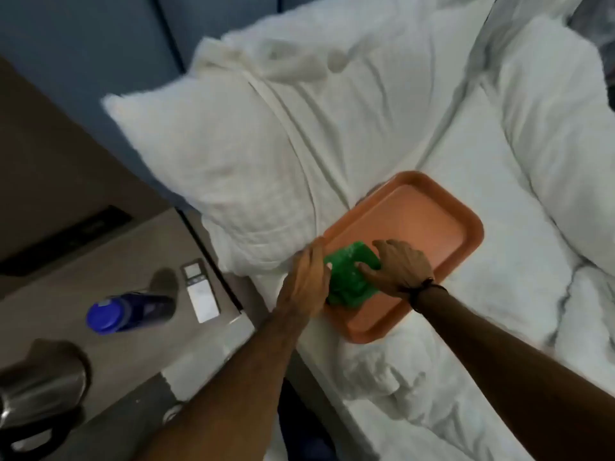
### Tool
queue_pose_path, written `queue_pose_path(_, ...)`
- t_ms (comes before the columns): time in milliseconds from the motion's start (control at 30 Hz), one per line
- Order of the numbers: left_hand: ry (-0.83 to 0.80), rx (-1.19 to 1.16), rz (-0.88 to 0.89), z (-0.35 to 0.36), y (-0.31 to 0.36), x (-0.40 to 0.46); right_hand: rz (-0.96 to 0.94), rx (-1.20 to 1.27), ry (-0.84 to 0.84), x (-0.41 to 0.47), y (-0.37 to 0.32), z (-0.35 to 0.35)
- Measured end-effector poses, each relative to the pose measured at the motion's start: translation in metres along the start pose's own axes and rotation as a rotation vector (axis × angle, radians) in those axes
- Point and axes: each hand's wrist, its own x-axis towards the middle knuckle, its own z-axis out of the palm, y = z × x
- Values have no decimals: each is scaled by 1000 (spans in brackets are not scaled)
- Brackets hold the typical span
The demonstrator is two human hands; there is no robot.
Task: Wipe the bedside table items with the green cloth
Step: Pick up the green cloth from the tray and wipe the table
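Note:
An orange tray [432, 221] lies on the white bed. On its near left part sits the crumpled green cloth [349, 277]. My right hand [399, 267] presses down on the cloth, fingers curled over it. My left hand [306, 281] grips the tray's left edge beside the cloth. On the grey bedside table [109, 271] to the left stand a blue bottle [129, 311], a white remote [199, 291] and a steel kettle [40, 390].
A large white pillow [216, 168] lies against the table's right edge, just beyond the tray. A rumpled white duvet [549, 128] covers the bed's right side. A black panel [66, 241] is set in the wall behind the table.

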Motion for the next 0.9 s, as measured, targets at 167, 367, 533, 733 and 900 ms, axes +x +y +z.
queue_pose_path(167, -120, 132, -24, 28, 0, 24, 26, 265, -32, 11, 13, 34)
queue_pose_path(367, -68, -492, -194, -1, 2, 6, 336, 1028, -273, 3, 10, 20)
queue_pose_path(533, 168, -669, -237, -51, -36, -49, 279, 1588, -459, -23, -66, 12)
queue_pose_path(733, 321, -618, -539, -73, -136, -107, 180, 1230, -203, -32, -184, 51)
queue_pose_path(900, 337, -295, -756, -20, -215, -85, 73, 948, 54, -25, -219, 101)
